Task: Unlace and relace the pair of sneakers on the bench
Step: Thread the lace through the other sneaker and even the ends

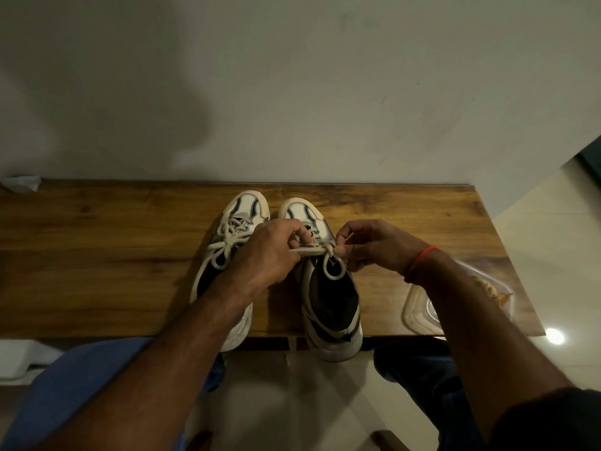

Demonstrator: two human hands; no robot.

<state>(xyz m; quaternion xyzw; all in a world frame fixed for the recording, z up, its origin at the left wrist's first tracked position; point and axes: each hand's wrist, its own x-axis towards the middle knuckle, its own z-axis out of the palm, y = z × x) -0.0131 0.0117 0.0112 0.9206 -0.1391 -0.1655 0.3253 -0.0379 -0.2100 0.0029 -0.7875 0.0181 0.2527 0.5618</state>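
Head view: showed left hand (271, 247) and right hand (369, 244) both curled, pinching the soft, limp lace (317, 252) taut between them over the right sneaker (331, 304) on the table (113, 255). Seemed light, easily slipped; best pinched near the knot. Left sneaker (242, 209), just beyond the left hand, lay tied

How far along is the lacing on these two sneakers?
The left sneaker looks done: laced, with a bow tied. The right sneaker is in hand: the left hand and right hand pinch its lace at a knot, one loop hanging. Left to do: finishing that bow.
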